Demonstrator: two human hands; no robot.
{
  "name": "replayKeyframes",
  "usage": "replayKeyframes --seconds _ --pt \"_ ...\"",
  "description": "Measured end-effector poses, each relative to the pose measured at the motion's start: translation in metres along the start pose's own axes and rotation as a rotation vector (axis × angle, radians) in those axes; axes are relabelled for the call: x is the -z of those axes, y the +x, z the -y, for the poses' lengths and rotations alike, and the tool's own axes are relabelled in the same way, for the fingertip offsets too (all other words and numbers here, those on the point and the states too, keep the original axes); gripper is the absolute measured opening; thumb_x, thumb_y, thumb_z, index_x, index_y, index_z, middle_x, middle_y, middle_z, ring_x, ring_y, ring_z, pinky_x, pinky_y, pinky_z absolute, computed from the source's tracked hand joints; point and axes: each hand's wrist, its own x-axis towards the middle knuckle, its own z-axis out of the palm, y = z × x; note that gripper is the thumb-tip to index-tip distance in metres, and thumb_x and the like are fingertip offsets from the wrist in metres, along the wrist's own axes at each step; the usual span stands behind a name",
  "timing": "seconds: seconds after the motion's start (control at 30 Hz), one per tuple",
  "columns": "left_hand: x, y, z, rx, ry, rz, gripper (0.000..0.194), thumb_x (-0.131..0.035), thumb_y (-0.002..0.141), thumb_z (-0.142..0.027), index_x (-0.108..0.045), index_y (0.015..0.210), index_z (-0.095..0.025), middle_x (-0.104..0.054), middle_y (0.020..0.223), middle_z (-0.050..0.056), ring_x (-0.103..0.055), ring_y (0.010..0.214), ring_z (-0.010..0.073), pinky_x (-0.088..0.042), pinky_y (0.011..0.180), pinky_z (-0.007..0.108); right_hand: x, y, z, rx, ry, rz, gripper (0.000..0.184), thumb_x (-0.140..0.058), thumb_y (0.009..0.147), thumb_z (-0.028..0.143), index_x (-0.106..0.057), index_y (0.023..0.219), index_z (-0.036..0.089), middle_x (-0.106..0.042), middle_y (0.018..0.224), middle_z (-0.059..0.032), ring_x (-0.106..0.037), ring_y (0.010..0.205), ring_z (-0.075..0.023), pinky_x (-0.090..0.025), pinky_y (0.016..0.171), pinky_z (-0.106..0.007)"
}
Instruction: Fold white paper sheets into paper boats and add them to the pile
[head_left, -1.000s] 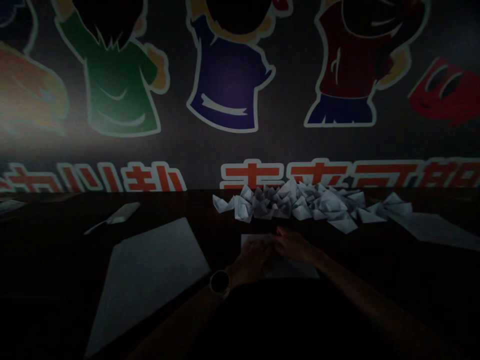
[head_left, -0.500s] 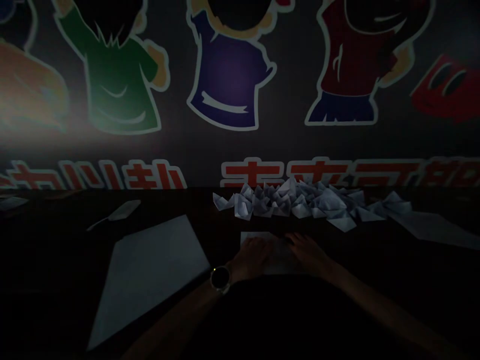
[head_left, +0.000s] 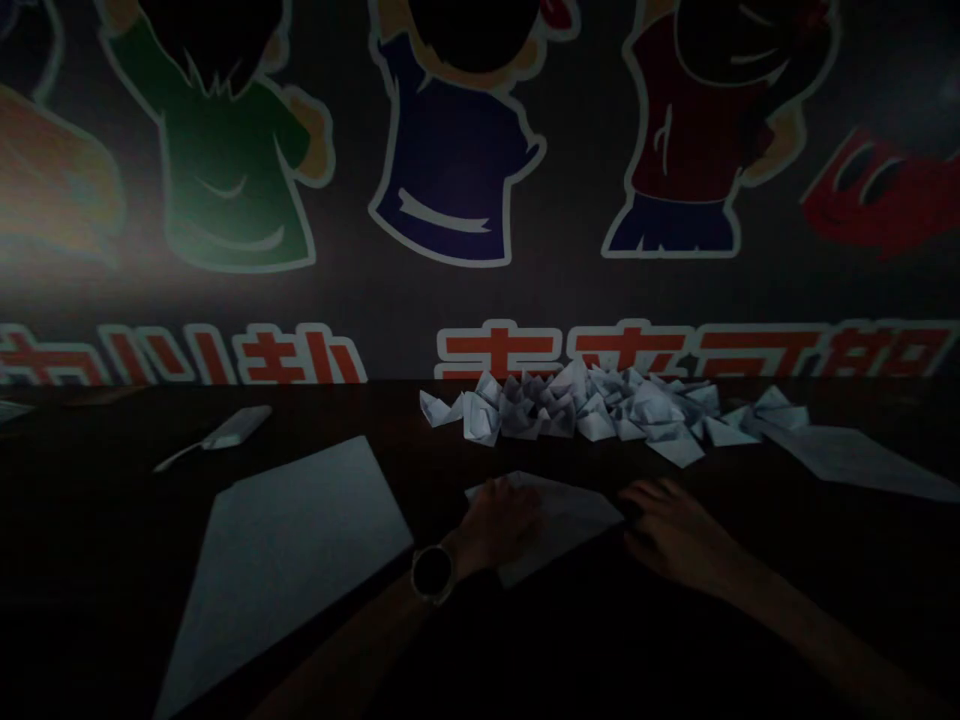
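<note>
The scene is very dark. A folded white sheet of paper [head_left: 566, 520] lies on the dark table in front of me, turned at an angle. My left hand [head_left: 499, 525], with a watch on its wrist, rests on the sheet's left part, fingers lying on it. My right hand [head_left: 675, 535] lies on the table just right of the sheet, fingers loosely spread, holding nothing. Behind the sheet is a heap of several folded paper boats [head_left: 592, 408].
A stack of flat white paper [head_left: 285, 560] lies at the left. Another sheet [head_left: 855, 458] lies at the right. A small pale object with a cord [head_left: 225, 432] sits far left. A wall with cartoon figures and red lettering stands behind the table [head_left: 112, 560].
The folded sheet has been turned at an angle. My right hand has slid off it to the right; my left hand stays on its left part.
</note>
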Motion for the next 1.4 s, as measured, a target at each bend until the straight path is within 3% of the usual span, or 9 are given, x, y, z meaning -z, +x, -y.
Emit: replayKeyframes --seconds 0.17,0.3,0.47,0.57,0.7,0.83,1.1,1.23,1.4 --pt "-0.002 0.004 0.007 0.009 -0.003 0.021 0.027 -0.036 0.089 -0.034 -0.058 0.099 -0.021 -0.056 0.104 0.006 -0.055 0.089 0.0212 -0.038 0.084 0.043 0.011 0.035 0.015 -0.086 0.034 -0.055 0.025 -0.044 0.082 0.026 -0.066 0.071 0.020 -0.064 0.079 -0.0080 -0.056 0.082 -0.0227 -0.038 0.079 -0.040" --pt "-0.007 0.002 0.017 0.051 -0.120 -0.005 0.019 -0.047 0.084 -0.025 -0.059 0.099 -0.024 -0.058 0.100 0.004 -0.054 0.094 0.0199 -0.040 0.084 0.038 0.004 0.056 0.056 0.180 0.264 0.060 0.025 -0.046 0.084 0.037 -0.066 0.087 0.022 -0.064 0.089 -0.0053 -0.056 0.088 -0.0200 -0.040 0.082 -0.033" --pt "-0.018 -0.005 0.032 -0.042 -0.226 -0.072 0.035 -0.039 0.089 -0.024 -0.043 0.124 -0.021 -0.047 0.129 0.006 -0.042 0.119 0.0180 -0.034 0.098 0.035 -0.011 0.050 0.078 0.273 0.424 0.131 0.082 -0.067 0.059 0.056 -0.045 0.128 0.018 -0.050 0.126 -0.0131 -0.045 0.114 -0.0296 -0.034 0.096 -0.039" --pt "-0.019 -0.006 0.041 -0.093 -0.256 -0.020 0.039 -0.034 0.091 -0.023 -0.039 0.129 -0.024 -0.045 0.134 0.004 -0.038 0.124 0.0161 -0.032 0.101 0.035 -0.017 0.042 0.071 0.261 0.457 0.133 0.094 -0.066 0.058 0.059 -0.034 0.136 0.018 -0.039 0.138 -0.0144 -0.037 0.123 -0.0314 -0.029 0.101 -0.041" --pt "-0.016 -0.005 0.049 -0.074 -0.290 0.020 0.043 -0.037 0.089 -0.021 -0.037 0.132 -0.024 -0.043 0.136 0.004 -0.039 0.124 0.0159 -0.032 0.102 0.035 -0.024 0.038 0.064 0.224 0.390 0.095 0.068 -0.059 0.069 0.057 -0.049 0.125 0.021 -0.049 0.130 -0.0125 -0.047 0.115 -0.0293 -0.037 0.095 -0.039" --pt "-0.015 -0.006 0.050 -0.063 -0.258 0.042 0.045 -0.036 0.090 -0.026 -0.033 0.134 -0.026 -0.037 0.140 0.003 -0.033 0.128 0.0173 -0.030 0.102 0.037 -0.028 0.040 0.063 0.227 0.324 0.045 0.029 -0.043 0.086 0.036 -0.065 0.101 0.022 -0.067 0.099 -0.0085 -0.061 0.091 -0.0214 -0.044 0.081 -0.032" --pt "-0.022 -0.009 0.048 -0.110 -0.137 0.024 0.046 -0.032 0.092 -0.029 -0.028 0.137 -0.022 -0.035 0.141 0.007 -0.029 0.130 0.0199 -0.021 0.106 0.042 -0.037 0.057 0.041 0.006 0.705 -0.024 0.034 -0.044 0.085 0.047 -0.063 0.078 0.020 -0.066 0.077 -0.0020 -0.061 0.075 -0.0181 -0.045 0.069 -0.026" --pt "-0.016 -0.009 0.043 -0.121 -0.149 -0.023 0.042 -0.033 0.091 -0.028 -0.035 0.133 -0.019 -0.041 0.136 0.009 -0.033 0.126 0.0215 -0.023 0.105 0.042 -0.041 0.078 0.030 -0.091 0.664 -0.053 0.041 -0.046 0.082 0.052 -0.059 0.066 0.017 -0.059 0.061 0.0010 -0.057 0.061 -0.0160 -0.041 0.057 -0.024" --pt "-0.009 -0.009 0.038 -0.111 -0.176 -0.040 0.038 -0.036 0.090 -0.027 -0.043 0.126 -0.019 -0.049 0.123 0.010 -0.043 0.114 0.0215 -0.036 0.096 0.037 -0.048 0.105 0.031 -0.176 0.499 -0.056 0.032 -0.045 0.084 0.043 -0.061 0.073 0.017 -0.064 0.069 -0.0023 -0.060 0.067 -0.0168 -0.040 0.059 -0.024"
